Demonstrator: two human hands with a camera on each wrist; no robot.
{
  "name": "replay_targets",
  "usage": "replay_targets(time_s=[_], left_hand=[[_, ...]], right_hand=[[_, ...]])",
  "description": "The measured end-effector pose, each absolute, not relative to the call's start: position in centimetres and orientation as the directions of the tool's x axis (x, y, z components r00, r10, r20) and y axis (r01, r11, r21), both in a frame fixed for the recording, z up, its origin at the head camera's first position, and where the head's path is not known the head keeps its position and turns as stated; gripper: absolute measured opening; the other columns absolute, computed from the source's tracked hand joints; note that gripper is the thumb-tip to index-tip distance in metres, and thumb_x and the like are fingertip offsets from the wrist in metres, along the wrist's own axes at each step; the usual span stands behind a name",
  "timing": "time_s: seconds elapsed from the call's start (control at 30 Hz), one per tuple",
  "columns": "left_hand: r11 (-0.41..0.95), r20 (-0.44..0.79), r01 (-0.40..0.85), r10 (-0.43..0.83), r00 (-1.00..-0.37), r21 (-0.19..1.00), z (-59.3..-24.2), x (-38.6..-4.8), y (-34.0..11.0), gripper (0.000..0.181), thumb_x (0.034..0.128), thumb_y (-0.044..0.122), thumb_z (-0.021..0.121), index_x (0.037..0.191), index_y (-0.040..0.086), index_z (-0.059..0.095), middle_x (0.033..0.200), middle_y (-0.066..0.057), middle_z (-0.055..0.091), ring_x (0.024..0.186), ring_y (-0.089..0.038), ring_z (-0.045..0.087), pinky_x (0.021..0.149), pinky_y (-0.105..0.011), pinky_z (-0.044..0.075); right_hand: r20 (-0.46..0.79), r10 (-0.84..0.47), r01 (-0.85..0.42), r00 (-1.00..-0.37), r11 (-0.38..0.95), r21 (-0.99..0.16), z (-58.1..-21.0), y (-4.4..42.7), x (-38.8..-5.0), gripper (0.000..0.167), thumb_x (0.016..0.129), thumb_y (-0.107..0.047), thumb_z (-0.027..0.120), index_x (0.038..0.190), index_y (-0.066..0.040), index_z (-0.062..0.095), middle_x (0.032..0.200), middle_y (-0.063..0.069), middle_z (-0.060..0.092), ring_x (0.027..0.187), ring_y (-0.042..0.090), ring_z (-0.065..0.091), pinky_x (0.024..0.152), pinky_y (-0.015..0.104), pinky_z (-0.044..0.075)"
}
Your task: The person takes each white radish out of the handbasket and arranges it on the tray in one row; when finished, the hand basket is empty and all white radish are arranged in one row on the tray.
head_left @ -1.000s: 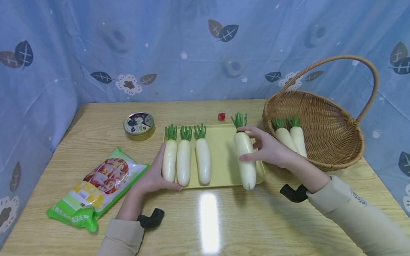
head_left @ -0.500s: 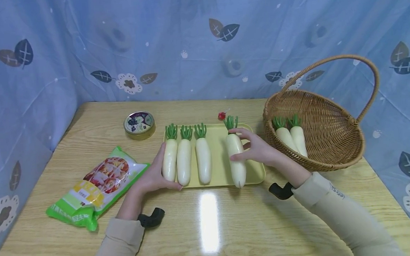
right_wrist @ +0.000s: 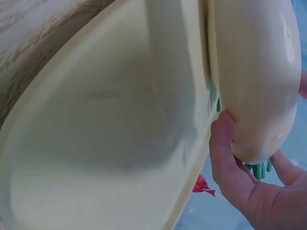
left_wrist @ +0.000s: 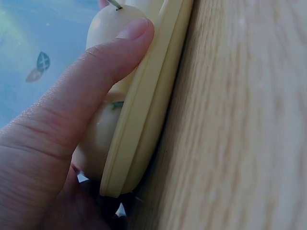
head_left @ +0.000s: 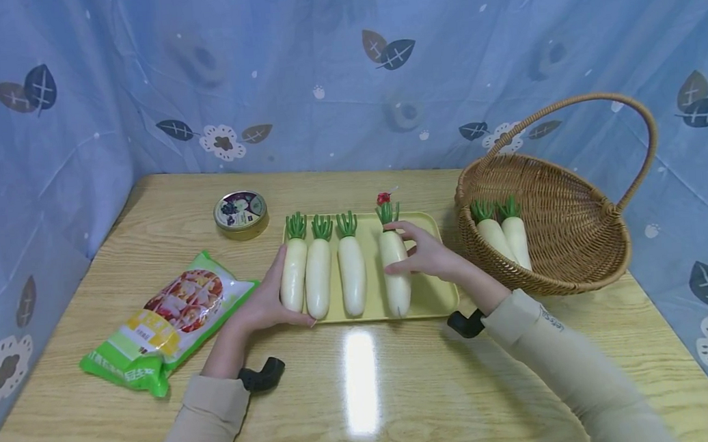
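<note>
Three white daikon radishes with green tops lie side by side on the left half of a yellow tray (head_left: pixel 371 274): the leftmost radish (head_left: pixel 294 276), the second radish (head_left: pixel 318 278) and the third radish (head_left: pixel 352 276). My left hand (head_left: pixel 267 306) rests at the tray's front left corner, fingers along the leftmost radish. Its thumb (left_wrist: pixel 108 57) lies straight across the tray's front rim. My right hand (head_left: pixel 424 252) grips a fourth daikon radish (head_left: pixel 397 279) from the right side, over the tray, right of the third one. Whether this radish touches the tray is unclear.
At right stands a wicker basket (head_left: pixel 567 233) with a tall handle, holding two daikon radishes (head_left: pixel 516 240). A round tin (head_left: pixel 240 215) sits at back left, and a green food bag (head_left: pixel 170 323) lies at left. Behind the tray is a small red wrapped item (head_left: pixel 383 198).
My right hand has moved left over the tray with the daikon radish in its grip, closer to the third radish. The left hand has stayed at the tray's corner.
</note>
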State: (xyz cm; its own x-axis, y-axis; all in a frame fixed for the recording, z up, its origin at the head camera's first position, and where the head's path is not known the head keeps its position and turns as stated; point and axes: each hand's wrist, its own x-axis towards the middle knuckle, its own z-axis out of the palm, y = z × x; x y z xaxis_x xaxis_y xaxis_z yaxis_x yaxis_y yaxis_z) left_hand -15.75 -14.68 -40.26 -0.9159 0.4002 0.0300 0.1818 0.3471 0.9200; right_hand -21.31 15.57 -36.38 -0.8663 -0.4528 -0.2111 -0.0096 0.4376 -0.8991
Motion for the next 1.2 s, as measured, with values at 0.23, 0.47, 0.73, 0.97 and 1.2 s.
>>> replay_targets(time_s=[0.23, 0.47, 0.73, 0.97, 1.2], left_hand=[[0.349, 0.033, 0.185, 0.4, -0.916, 0.919, -40.2, -15.7, -14.6, 0.135, 0.0518, 0.006, 0.088, 0.145, 0.009, -0.009, 0.149, -0.02, 0.004, 0.135, -0.033, 0.009, 0.109, -0.05, 0.008], [0.338, 0.07, 0.221, 0.406, -0.911, 0.915, -41.8, -16.4, -15.0, 0.138, 0.0498, 0.013, 0.09, 0.146, 0.013, -0.009, 0.149, -0.018, 0.006, 0.135, -0.034, 0.011, 0.108, -0.054, 0.009], [0.339, 0.091, 0.238, 0.396, -0.914, 0.91, -43.7, -17.5, -15.3, 0.14, 0.0451, 0.025, 0.092, 0.147, 0.02, -0.005, 0.149, -0.005, 0.014, 0.134, -0.023, 0.016, 0.109, -0.048, 0.012], [0.317, 0.073, 0.214, 0.404, -0.912, 0.924, -41.3, -16.3, -14.8, 0.136, 0.0485, 0.011, 0.09, 0.146, 0.01, -0.004, 0.148, -0.015, 0.013, 0.134, -0.029, 0.015, 0.108, -0.05, 0.011], [0.315, 0.099, 0.245, 0.415, -0.904, 0.917, -40.3, -16.0, -14.7, 0.132, 0.0489, 0.006, 0.089, 0.146, 0.009, -0.001, 0.146, -0.02, 0.017, 0.132, -0.032, 0.018, 0.109, -0.048, 0.012]], right_hand=[[-0.249, -0.442, 0.023, -0.862, 0.457, -0.889, -36.9, 14.8, -21.8, 0.081, 0.076, -0.004, 0.072, 0.142, -0.009, 0.027, 0.132, 0.027, 0.032, 0.092, 0.034, 0.058, 0.067, 0.038, 0.052], [-0.27, -0.444, 0.031, -0.855, 0.475, -0.88, -37.6, 14.2, -22.5, 0.081, 0.076, -0.006, 0.072, 0.143, -0.01, 0.026, 0.134, 0.027, 0.03, 0.098, 0.039, 0.055, 0.068, 0.036, 0.052], [-0.285, -0.445, 0.029, -0.849, 0.499, -0.866, -38.4, 13.5, -23.0, 0.081, 0.075, -0.009, 0.074, 0.142, -0.01, 0.028, 0.136, 0.027, 0.029, 0.098, 0.036, 0.055, 0.069, 0.034, 0.05], [-0.264, -0.47, -0.049, -0.842, 0.554, -0.831, -38.5, 12.5, -23.2, 0.08, 0.075, -0.014, 0.076, 0.142, -0.011, 0.032, 0.138, 0.025, 0.031, 0.102, 0.033, 0.053, 0.075, 0.034, 0.048], [-0.246, -0.46, -0.089, -0.853, 0.592, -0.801, -38.4, 11.7, -23.0, 0.082, 0.073, -0.02, 0.077, 0.142, -0.012, 0.033, 0.138, 0.022, 0.034, 0.115, 0.034, 0.045, 0.088, 0.042, 0.044]])
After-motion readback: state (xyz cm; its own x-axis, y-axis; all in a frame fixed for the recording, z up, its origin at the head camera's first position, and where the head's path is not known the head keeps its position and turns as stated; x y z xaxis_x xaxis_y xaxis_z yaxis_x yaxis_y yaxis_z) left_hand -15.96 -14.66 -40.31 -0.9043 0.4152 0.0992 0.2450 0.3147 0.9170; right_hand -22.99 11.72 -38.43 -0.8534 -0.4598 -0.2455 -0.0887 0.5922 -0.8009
